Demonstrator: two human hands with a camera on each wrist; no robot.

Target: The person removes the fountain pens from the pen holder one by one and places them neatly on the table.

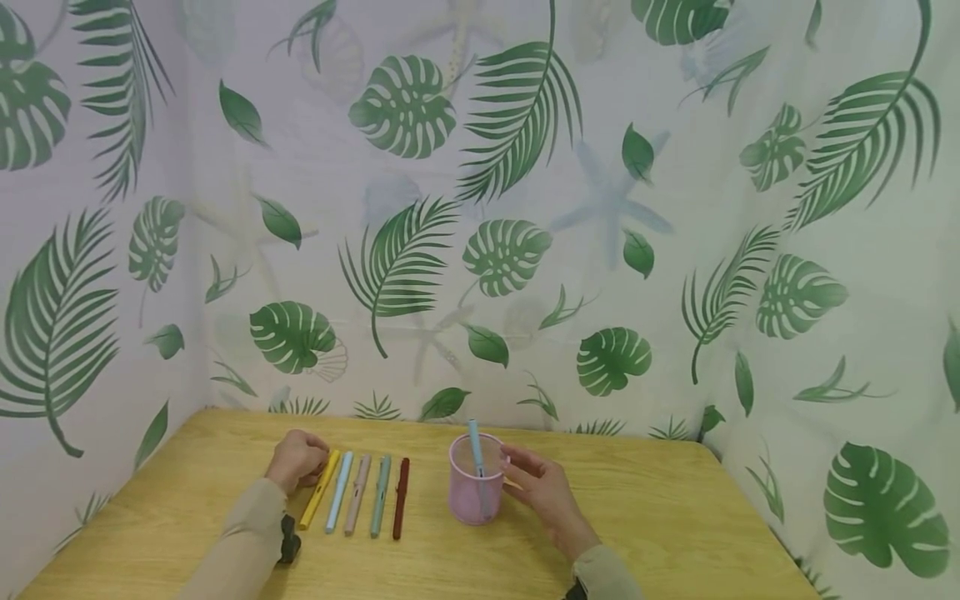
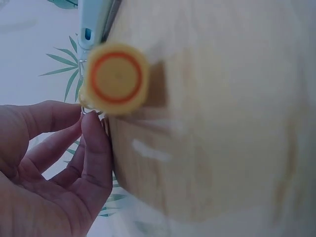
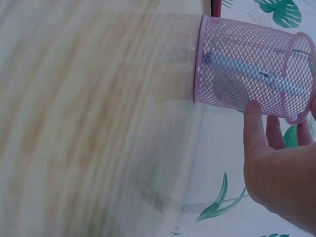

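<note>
On the wooden table, my left hand [image 1: 298, 460] is at the far end of a yellow pen [image 1: 319, 490], leftmost in a row. The left wrist view has thumb and index finger of the left hand [image 2: 59, 163] pinching near the clip behind the yellow pen's round end [image 2: 117, 79]. My right hand [image 1: 547, 496] touches the right side of a pink mesh pen cup [image 1: 467, 500] with fairly straight, spread fingers. Inside the cup leans a light blue pen [image 1: 476, 446], upper end above the rim. In the right wrist view, fingertips of the right hand [image 3: 276, 168] meet the mesh and rim.
Right of the yellow pen lie a light blue pen [image 1: 340, 492], a pinkish pen [image 1: 358, 494], a green pen [image 1: 381, 496] and a dark red pen [image 1: 401, 497], side by side. A leaf-patterned curtain [image 1: 525, 350] hangs behind the table [image 1: 660, 517].
</note>
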